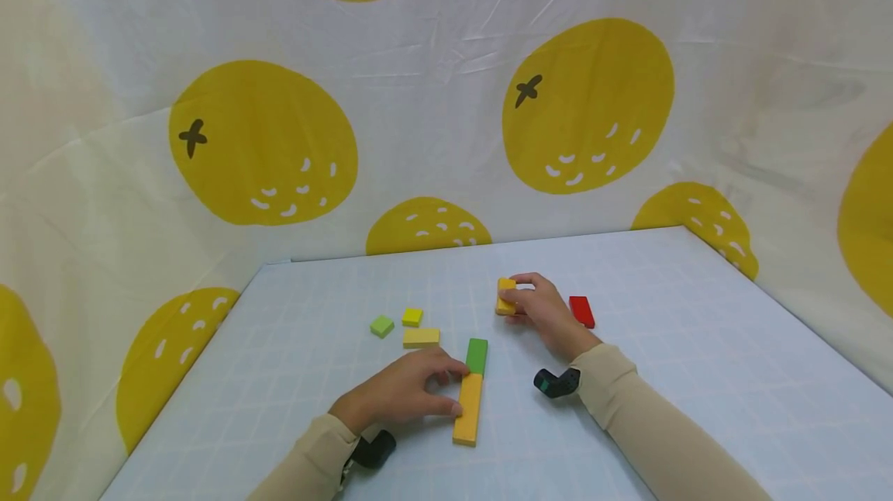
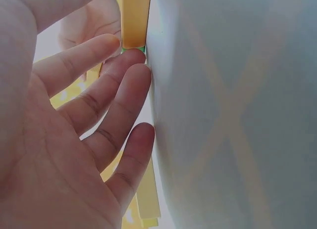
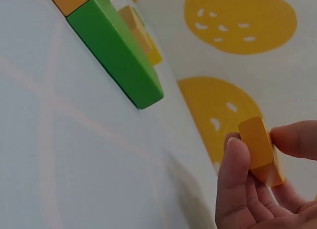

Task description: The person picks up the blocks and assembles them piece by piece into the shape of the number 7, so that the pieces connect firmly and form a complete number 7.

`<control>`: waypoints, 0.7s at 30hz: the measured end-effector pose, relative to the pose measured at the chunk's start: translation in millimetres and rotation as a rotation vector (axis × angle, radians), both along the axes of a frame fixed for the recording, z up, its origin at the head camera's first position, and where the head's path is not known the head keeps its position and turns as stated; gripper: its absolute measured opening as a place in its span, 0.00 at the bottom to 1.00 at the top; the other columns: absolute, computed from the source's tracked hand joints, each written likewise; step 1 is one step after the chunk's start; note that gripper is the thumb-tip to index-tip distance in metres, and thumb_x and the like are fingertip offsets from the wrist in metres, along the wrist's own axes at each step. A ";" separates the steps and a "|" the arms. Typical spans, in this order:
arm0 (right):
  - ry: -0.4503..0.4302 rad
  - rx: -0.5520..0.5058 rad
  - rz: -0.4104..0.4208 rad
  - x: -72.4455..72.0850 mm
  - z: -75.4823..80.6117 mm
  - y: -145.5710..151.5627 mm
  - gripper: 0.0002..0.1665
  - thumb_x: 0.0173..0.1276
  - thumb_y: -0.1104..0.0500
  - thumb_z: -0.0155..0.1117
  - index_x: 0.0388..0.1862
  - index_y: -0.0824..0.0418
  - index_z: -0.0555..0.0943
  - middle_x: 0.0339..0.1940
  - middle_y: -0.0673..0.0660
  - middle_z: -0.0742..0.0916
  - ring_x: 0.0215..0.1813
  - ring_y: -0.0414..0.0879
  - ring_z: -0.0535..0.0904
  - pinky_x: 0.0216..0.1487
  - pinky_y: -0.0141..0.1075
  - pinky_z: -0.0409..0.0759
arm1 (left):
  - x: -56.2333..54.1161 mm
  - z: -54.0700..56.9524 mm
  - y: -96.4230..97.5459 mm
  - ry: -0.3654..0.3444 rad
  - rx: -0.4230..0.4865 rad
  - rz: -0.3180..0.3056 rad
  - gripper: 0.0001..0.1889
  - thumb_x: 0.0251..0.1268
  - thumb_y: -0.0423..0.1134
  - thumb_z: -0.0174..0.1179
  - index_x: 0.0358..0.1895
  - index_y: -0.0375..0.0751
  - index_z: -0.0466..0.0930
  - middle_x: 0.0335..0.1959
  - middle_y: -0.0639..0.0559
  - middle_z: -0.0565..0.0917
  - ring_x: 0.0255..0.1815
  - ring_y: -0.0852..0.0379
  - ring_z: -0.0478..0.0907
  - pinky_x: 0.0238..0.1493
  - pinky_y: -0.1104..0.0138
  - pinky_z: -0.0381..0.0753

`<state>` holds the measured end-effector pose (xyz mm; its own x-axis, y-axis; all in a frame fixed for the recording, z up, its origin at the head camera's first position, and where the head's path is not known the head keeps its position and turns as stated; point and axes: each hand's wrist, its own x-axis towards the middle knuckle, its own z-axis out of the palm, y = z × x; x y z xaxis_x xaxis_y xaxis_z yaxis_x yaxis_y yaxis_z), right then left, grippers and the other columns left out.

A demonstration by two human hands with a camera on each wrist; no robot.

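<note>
Small orange block, pinched by the right hand, at its left; long orange block, right of the left hand, fingers relaxed.

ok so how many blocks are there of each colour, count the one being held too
Orange: 2, long orange block and held orange block
Green: 2, dark green block and light green block
Yellow: 2, bright yellow block and pale yellow block
Red: 1, red block
Total: 7
</note>
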<state>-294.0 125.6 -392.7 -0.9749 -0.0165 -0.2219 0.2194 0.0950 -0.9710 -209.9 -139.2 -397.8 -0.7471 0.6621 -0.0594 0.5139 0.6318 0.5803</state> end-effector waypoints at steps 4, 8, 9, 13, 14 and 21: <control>0.008 0.001 0.013 -0.4 -0.5 -1.9 0.31 0.70 0.53 0.68 0.67 0.57 0.68 0.60 0.62 0.77 0.52 0.55 0.78 0.47 0.35 0.84 | -0.2 -0.4 -0.1 0.013 -0.004 -0.005 0.27 0.59 0.60 0.69 0.61 0.57 0.81 0.49 0.70 0.79 0.46 0.68 0.74 0.51 0.67 0.76; 0.014 0.007 0.025 -0.7 -0.4 -3.4 0.30 0.71 0.54 0.67 0.67 0.57 0.68 0.59 0.63 0.78 0.51 0.54 0.79 0.47 0.35 0.84 | -0.2 -0.3 0.1 0.018 -0.006 -0.006 0.28 0.59 0.61 0.69 0.61 0.58 0.81 0.49 0.70 0.79 0.46 0.68 0.74 0.51 0.67 0.76; 0.015 0.007 0.027 -0.6 -0.1 -3.6 0.30 0.71 0.54 0.67 0.67 0.57 0.68 0.59 0.63 0.78 0.51 0.54 0.79 0.47 0.35 0.84 | -0.2 -0.1 0.2 0.017 -0.006 -0.004 0.28 0.59 0.61 0.69 0.61 0.58 0.81 0.49 0.70 0.79 0.46 0.68 0.74 0.51 0.67 0.77; 0.007 0.007 0.026 -0.4 2.6 -5.5 0.30 0.71 0.56 0.66 0.68 0.57 0.67 0.60 0.63 0.77 0.52 0.55 0.79 0.47 0.36 0.84 | 0.0 1.6 0.4 0.021 -0.013 0.001 0.29 0.59 0.62 0.68 0.62 0.57 0.80 0.50 0.69 0.78 0.47 0.68 0.74 0.52 0.67 0.77; 0.007 0.005 0.027 -0.1 3.2 -6.3 0.30 0.71 0.56 0.65 0.69 0.57 0.67 0.60 0.63 0.76 0.52 0.55 0.79 0.47 0.36 0.84 | 0.2 2.0 0.5 0.022 -0.015 0.002 0.29 0.59 0.62 0.68 0.62 0.57 0.80 0.50 0.69 0.78 0.47 0.68 0.74 0.52 0.66 0.77; 0.033 0.046 0.082 0.0 0.4 -12.3 0.29 0.71 0.59 0.63 0.69 0.53 0.71 0.59 0.63 0.78 0.50 0.54 0.81 0.48 0.38 0.84 | 1.0 1.1 1.1 0.024 -0.022 0.007 0.29 0.58 0.62 0.69 0.62 0.57 0.80 0.50 0.69 0.78 0.47 0.68 0.74 0.52 0.67 0.77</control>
<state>-294.0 113.3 -392.3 -0.9775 -0.0870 -0.1922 0.1772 0.1558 -0.9718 -208.9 -138.1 -396.7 -0.7528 0.6558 -0.0557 0.5233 0.6477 0.5537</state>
